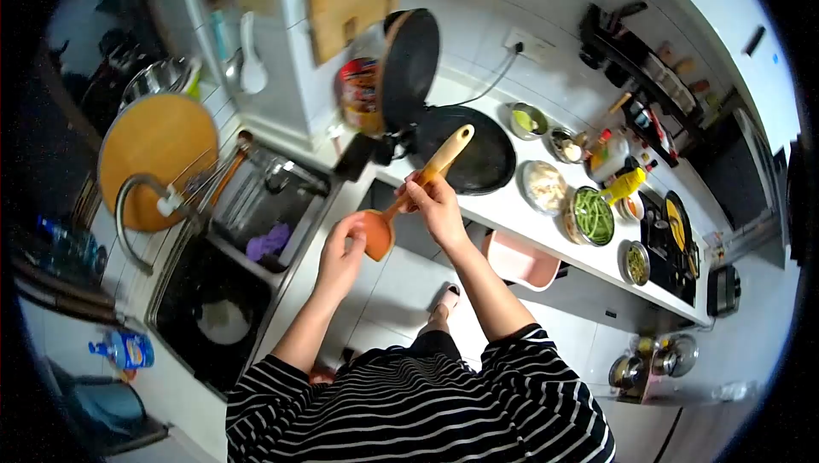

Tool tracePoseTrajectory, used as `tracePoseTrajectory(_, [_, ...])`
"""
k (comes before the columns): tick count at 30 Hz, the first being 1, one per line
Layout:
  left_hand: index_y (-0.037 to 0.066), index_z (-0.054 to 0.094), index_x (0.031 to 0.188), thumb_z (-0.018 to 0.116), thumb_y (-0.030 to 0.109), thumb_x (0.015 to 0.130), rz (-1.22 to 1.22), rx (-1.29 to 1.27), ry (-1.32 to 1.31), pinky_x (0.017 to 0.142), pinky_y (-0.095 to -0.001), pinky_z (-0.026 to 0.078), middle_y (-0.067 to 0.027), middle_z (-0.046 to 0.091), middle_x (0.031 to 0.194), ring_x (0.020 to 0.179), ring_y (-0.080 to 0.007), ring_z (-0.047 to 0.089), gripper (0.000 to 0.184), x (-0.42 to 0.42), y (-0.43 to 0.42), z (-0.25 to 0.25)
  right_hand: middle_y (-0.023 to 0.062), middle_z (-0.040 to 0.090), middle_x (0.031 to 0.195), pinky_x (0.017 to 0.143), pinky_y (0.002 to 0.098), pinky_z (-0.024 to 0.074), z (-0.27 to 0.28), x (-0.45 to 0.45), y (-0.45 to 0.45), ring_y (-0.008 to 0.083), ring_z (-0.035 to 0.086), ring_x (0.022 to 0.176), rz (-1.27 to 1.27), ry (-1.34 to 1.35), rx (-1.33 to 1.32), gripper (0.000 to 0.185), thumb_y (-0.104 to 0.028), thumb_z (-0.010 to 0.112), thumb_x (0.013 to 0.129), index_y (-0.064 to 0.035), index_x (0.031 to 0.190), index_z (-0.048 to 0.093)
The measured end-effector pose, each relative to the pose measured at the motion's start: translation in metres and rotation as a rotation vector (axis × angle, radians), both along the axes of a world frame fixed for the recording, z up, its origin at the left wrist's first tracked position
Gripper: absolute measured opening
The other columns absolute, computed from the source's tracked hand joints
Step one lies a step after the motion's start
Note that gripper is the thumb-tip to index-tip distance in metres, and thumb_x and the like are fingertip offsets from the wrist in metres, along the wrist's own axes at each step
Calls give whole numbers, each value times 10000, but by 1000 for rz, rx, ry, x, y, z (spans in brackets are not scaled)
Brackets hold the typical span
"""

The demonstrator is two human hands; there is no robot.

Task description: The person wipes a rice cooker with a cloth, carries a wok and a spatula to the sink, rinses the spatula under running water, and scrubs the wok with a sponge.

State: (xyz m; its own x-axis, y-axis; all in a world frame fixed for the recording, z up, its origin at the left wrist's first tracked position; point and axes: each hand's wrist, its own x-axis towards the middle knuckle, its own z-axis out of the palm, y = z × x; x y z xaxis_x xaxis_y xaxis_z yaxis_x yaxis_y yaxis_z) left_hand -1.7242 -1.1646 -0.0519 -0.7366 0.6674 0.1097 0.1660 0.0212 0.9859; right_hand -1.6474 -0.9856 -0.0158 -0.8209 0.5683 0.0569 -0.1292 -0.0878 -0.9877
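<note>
An orange spatula with a pale wooden-looking handle is held in front of my body, its handle tilted up to the right. The fingers of my right hand are closed round the lower part of the handle. At the left edge of the spatula's head, my left hand touches it with the fingers closed against it. Beyond my hands, an open black electric griddle lies on the white counter, its lid raised.
The sink with a curved faucet is at left. Bowls of green beans and pale food stand on the right counter. A pink bin hangs at its front. The stove is far right.
</note>
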Motion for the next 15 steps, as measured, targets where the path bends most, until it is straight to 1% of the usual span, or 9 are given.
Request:
tracePoseTrajectory(1, [56, 522, 1204, 535, 81, 881, -66, 25, 12, 756, -265, 460, -66, 578, 1052, 938, -141, 536, 324, 7, 29, 1, 80, 615, 884, 636, 239, 486, 8, 14, 22, 106, 575, 689, -19, 14, 39, 135, -123, 485, 943, -18, 1028, 489])
tracePoseTrajectory(4, [61, 522, 1204, 554, 98, 869, -221, 42, 61, 753, -279, 474, -67, 588, 1079, 938, -159, 554, 339, 34, 125, 9, 55, 591, 828, 598, 220, 455, 26, 57, 89, 89, 534, 651, -110, 10, 128, 131, -117, 493, 937, -25, 1030, 481])
tracePoseTrajectory(5, [48, 519, 1199, 557, 97, 867, -267, 28, 34, 779, -288, 472, -85, 587, 1079, 945, -182, 563, 338, 43, 160, 4, 55, 589, 825, 594, 222, 451, 30, 71, 114, 88, 528, 646, -127, 11, 141, 128, -116, 492, 937, -27, 1029, 481])
tracePoseTrajectory(7, [24, 466, 1253, 507, 112, 912, -384, -66, 159, 886, -284, 411, -86, 535, 1145, 1046, -170, 513, 355, 70, 218, 31, 46, 580, 815, 599, 214, 431, 37, 97, 164, 85, 513, 659, -173, -22, 180, 126, -127, 490, 936, -28, 1014, 487])
tracePoseTrajectory(9, [11, 482, 1222, 526, 123, 900, -412, -49, 208, 894, -313, 415, -112, 531, 1141, 1064, -218, 516, 344, 91, 279, 31, 39, 573, 815, 596, 215, 425, 40, 119, 213, 86, 507, 664, -228, -7, 167, 136, -143, 497, 933, -28, 1006, 493])
tracePoseTrajectory(11, [2, 505, 1178, 534, 125, 893, -387, -45, 451, 889, -331, 413, -122, 538, 1121, 1037, -252, 520, 312, 106, 338, 31, 29, 565, 817, 611, 223, 420, 37, 139, 258, 91, 509, 694, -282, 17, 187, 148, -157, 501, 934, -28, 1005, 499])
tracePoseTrajectory(12, [-4, 524, 1137, 538, 119, 886, -358, -37, 516, 882, -345, 408, -130, 545, 1091, 1015, -275, 517, 280, 115, 365, 36, 28, 564, 819, 614, 224, 418, 36, 147, 281, 91, 509, 701, -266, 25, 157, 150, -161, 500, 936, -28, 1007, 499])
tracePoseTrajectory(13, [-8, 541, 1106, 523, 116, 900, -382, -15, 498, 839, -335, 427, -124, 564, 1036, 947, -259, 538, 241, 121, 394, 34, 28, 564, 820, 618, 224, 416, 35, 154, 304, 92, 509, 708, -248, 31, 127, 153, -164, 499, 938, -28, 1008, 499])
tracePoseTrajectory(15, [-10, 550, 1107, 512, 117, 916, -442, -50, 345, 805, -294, 442, -98, 598, 1007, 898, -195, 564, 233, 131, 443, 28, 31, 558, 813, 644, 237, 431, 31, 164, 345, 99, 508, 723, -250, 37, 94, 153, -148, 497, 932, -19, 1015, 507])
